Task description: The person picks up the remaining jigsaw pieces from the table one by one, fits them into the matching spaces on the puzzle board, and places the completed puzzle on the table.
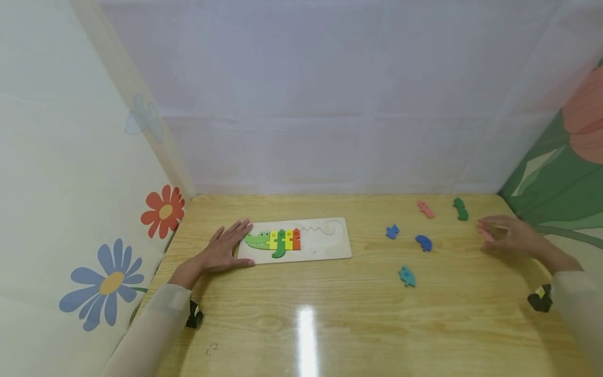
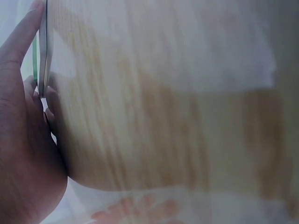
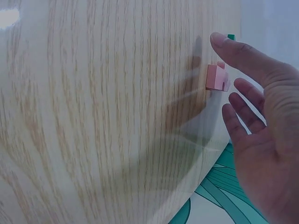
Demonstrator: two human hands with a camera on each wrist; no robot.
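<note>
My left hand (image 1: 223,251) rests spread at the left end of a pale wooden puzzle board (image 1: 325,251), thumb along the near edge and fingers by the far corner. On the board sits a partly assembled crocodile: a green head (image 1: 257,240), yellow pieces, a green piece with a leg (image 1: 281,243) and an orange-red piece (image 1: 296,239). At the far right of the table, my right hand (image 1: 511,238) hovers with thumb and fingers apart around a pink puzzle piece (image 3: 217,77). The right wrist view shows that piece on the table, with gaps between it and the fingers.
Loose pieces lie right of the board: a small blue one (image 1: 392,231), a dark blue curved one (image 1: 424,243), a teal one (image 1: 407,276), another pink one (image 1: 426,209) and a dark green one (image 1: 461,209). White cloth (image 1: 330,104) walls off the table's back.
</note>
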